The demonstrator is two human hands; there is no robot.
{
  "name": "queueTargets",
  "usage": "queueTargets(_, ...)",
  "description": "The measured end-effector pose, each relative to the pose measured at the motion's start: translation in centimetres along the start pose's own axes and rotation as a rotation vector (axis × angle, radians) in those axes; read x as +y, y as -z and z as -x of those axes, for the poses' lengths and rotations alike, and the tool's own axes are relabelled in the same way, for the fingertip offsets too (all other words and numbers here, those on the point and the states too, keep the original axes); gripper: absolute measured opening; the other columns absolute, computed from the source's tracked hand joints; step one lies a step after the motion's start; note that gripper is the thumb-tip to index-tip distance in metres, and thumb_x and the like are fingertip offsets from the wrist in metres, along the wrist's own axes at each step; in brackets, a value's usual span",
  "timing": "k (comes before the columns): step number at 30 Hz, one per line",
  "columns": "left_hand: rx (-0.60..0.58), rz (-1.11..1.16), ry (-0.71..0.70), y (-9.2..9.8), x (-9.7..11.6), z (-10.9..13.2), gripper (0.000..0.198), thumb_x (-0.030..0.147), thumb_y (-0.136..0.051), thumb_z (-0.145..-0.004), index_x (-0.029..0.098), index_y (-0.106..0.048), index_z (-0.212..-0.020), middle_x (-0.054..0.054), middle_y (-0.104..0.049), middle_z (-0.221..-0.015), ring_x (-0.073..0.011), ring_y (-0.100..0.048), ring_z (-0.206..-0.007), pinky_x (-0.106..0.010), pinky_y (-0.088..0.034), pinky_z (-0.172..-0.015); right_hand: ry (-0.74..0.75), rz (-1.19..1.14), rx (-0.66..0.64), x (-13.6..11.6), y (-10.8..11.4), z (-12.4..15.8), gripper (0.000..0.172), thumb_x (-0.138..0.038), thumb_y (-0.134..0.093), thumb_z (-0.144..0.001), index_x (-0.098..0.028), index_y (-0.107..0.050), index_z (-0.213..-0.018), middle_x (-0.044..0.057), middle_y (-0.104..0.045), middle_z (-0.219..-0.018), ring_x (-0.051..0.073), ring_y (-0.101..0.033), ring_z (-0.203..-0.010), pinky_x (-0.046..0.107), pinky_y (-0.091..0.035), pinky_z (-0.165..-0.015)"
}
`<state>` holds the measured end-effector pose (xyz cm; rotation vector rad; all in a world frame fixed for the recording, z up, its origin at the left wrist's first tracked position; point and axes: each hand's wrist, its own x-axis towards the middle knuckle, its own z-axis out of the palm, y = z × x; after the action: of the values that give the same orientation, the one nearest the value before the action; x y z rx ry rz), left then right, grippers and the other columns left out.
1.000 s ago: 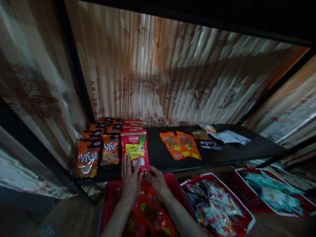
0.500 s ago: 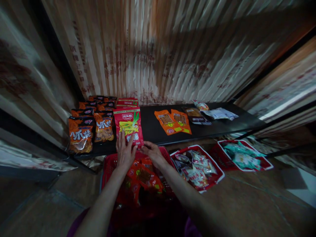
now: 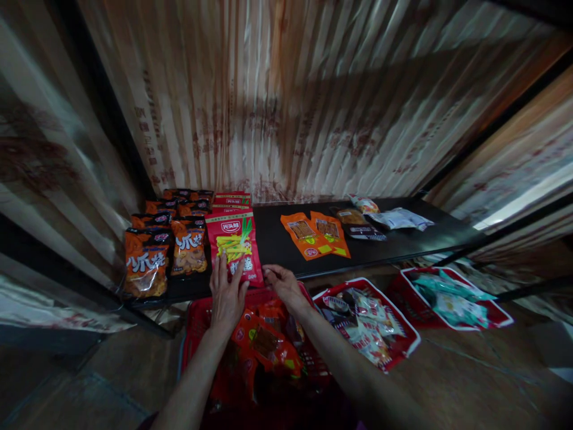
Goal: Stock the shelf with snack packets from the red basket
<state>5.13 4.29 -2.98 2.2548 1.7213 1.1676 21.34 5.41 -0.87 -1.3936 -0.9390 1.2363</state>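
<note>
A red snack bag [image 3: 235, 230] with yellow sticks and a green scallion printed on it leans at the front of a black shelf [image 3: 273, 239], before similar red bags [image 3: 231, 200]. My left hand [image 3: 227, 292] lies open on its lower front, fingers spread. At the bag's lower right edge, the fingers of my right hand [image 3: 280, 283] are curled in a pinch; the fingertips partly hide the edge. Below my hands stands a red basket [image 3: 197, 310] holding orange snack packs [image 3: 264, 340]. Orange-and-black snack bags [image 3: 147, 266] stand in rows to the left.
Two flat orange packs [image 3: 316, 235] lie mid-shelf. Farther right are a dark brown pack [image 3: 358, 224] and a white pack [image 3: 403, 219]. Lower right, one red basket [image 3: 414, 340] holds white packs and another [image 3: 504, 316] holds teal packs. A black post [image 3: 107, 107] rises at left.
The view has tilted up slightly, so the shelf and baskets sit lower. My left hand remains on the red bag; my right hand has shifted slightly outward along its edge.
</note>
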Motion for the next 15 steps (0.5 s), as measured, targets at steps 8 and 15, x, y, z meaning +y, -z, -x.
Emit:
queueTargets(8, 0.020, -0.015, -0.019, -0.4, -0.1, 0.0, 0.046, 0.026, -0.046, -0.088, 0.028, -0.044, -0.134, -0.011, -0.013, -0.154, -0.0310, -0.012, -0.141, -0.050, -0.031, -0.104, 0.082, -0.078, 0.080, -2.3, 0.1, -5.3, 0.031, -0.034, -0.074, -0.058, -0.018, -0.068, -0.084, 0.002, -0.068, -0.077, 0.012, -0.062, -0.061, 0.023, -0.047, -0.055)
queueTargets(15, 0.026, -0.052, -0.046, -0.9, -0.7, 0.4, 0.050, 0.022, -0.045, -0.088, 0.031, -0.040, -0.137, -0.010, -0.012, -0.155, -0.0304, -0.015, -0.140, -0.050, -0.034, -0.103, 0.074, -0.120, 0.124, -3.8, -1.2, -11.1, 0.023, -0.024, -0.072, -0.060, -0.019, -0.067, -0.081, -0.001, -0.067, -0.073, 0.010, -0.059, -0.062, 0.022, -0.048, -0.056)
